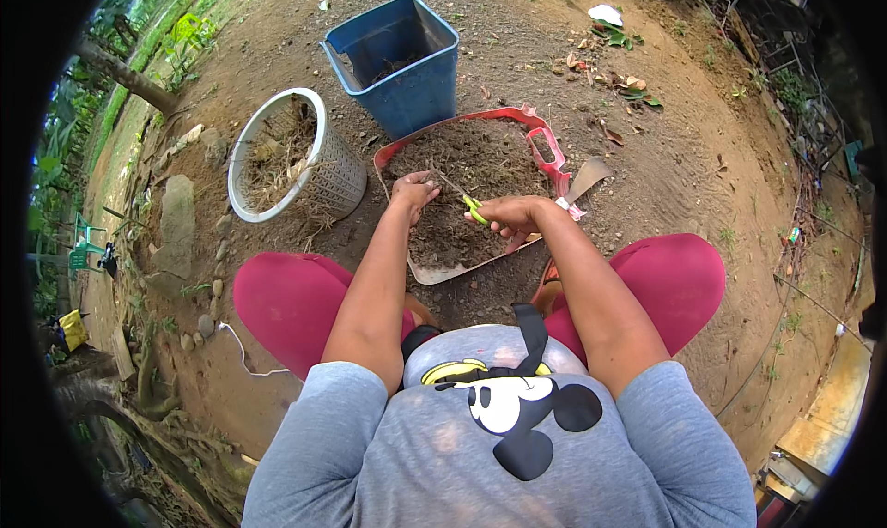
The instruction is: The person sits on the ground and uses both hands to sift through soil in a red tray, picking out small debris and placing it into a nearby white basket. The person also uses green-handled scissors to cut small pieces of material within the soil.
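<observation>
My right hand (509,215) grips a pair of scissors by their lime-green handles (475,209). Their slim blades (452,184) point up and left, towards the fingertips of my left hand (414,194). That left hand is curled, with thumb and fingers pinched on what look like thin dry plant strands; the exact piece is too small to make out. Both hands are over a cut-open red and whitish plastic container (443,273), with a handle hole at its right side. Dark soil mixed with dry plant bits (478,155) fills it.
Beyond the container stands a blue plastic bin (416,102) with a broken rim and some soil inside. A white lattice basket (346,188) of dry plant debris leans at the left. A broad-bladed knife (589,179) lies at the right rim. Stones (206,325) and fallen leaves (634,93) dot the ground.
</observation>
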A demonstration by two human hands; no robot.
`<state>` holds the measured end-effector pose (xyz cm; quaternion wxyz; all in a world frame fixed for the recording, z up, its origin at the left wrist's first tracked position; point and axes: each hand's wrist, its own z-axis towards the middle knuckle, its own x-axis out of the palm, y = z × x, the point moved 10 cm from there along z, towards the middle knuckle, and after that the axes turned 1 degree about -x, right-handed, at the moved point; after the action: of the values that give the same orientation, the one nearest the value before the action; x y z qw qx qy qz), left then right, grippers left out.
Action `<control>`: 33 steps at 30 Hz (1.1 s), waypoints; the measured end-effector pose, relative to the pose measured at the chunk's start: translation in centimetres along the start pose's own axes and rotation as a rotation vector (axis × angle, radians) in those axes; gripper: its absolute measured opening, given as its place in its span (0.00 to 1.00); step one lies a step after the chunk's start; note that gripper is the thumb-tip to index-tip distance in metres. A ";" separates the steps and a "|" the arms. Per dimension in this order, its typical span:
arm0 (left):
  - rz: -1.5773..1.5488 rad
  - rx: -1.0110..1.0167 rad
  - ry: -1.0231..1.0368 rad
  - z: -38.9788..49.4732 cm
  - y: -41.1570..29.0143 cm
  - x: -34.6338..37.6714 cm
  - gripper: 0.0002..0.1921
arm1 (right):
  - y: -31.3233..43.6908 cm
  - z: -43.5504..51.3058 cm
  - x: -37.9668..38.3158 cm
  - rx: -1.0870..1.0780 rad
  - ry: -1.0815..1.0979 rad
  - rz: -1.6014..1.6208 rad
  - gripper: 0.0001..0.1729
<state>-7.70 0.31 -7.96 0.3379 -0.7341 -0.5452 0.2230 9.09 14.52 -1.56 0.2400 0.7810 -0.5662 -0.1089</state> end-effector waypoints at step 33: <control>-0.040 -0.179 0.097 -0.7 0.9 1.0 0.18 | 0.7 -0.7 0.4 -0.006 -0.070 -0.045 0.36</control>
<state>-6.39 0.90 -8.10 0.3011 -0.7603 -0.5605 0.1308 8.95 14.16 -0.55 0.2199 0.7884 -0.5563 -0.1434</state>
